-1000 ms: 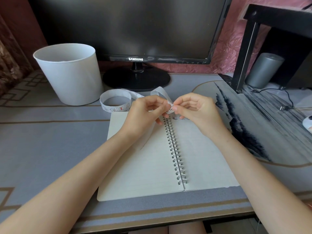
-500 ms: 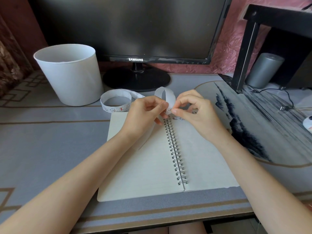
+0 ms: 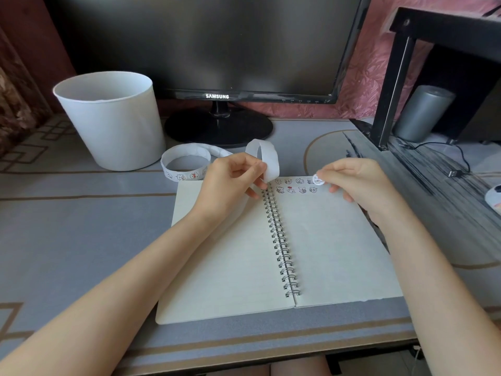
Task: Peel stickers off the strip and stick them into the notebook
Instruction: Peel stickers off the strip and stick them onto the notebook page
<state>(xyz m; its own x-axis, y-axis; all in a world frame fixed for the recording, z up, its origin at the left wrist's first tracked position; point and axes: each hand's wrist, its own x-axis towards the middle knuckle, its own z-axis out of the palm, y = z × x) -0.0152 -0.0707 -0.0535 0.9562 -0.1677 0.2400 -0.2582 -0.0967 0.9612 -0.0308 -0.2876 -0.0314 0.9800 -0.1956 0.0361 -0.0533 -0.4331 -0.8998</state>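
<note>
Surface: grey desk top (image 3: 81,226) with tan line borders, pink patterned wall behind. Rear centre: black flat-panel monitor (image 3: 203,44), screen dark. Left of its foot: white round plastic bucket (image 3: 108,123), upright. Front centre: cream-paged wire-bound notebook (image 3: 325,253), open flat, spiral running front to back. Left page bare where visible. Right page carries two short rows of small cartoon stickers (image 3: 295,185) along its top edge.

White paper sticker strip (image 3: 187,161): coiled on the desk between bucket and notebook, printed figures showing on the coil's outer face. Its free end rises in a bare loop over the top of the spiral.

Left hand (image 3: 230,180): thumb and fingertips pinch the strip's loop just above the spiral's top end. Right hand (image 3: 357,183): thumb and forefinger pinch one small round white sticker (image 3: 317,179), clear of the strip, at the right page's top edge beside the end of the upper row. Whether it touches the paper: cannot tell.

Handling, judged: the sticker is near weightless, limp and tacky on one face, so it is likely to curl or cling to a finger. Best held by the very rim so the rest lands flat, then pressed down. The strip backing looks thin and springy. Light tension from the left hand should stop it recoiling. The notebook lies flat unaided.
</note>
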